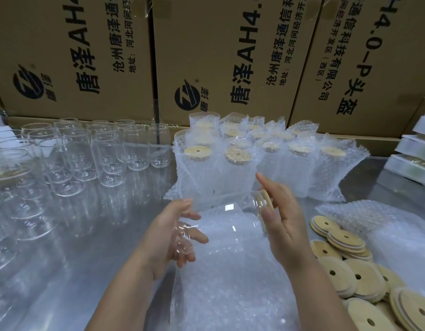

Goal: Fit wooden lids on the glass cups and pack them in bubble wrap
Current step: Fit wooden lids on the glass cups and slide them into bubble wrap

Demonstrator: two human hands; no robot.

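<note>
clear bubble-wrap pouches hold lidded cups. left hand grips sideways clear glass cup; flat right hand presses its round wooden lid.

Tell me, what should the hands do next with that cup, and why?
Probably push the wooden lid fully onto the glass cup: the right hand lies flat against it at the cup's mouth, the left hand holds the base, and the bubble wrap waits underneath.
</note>
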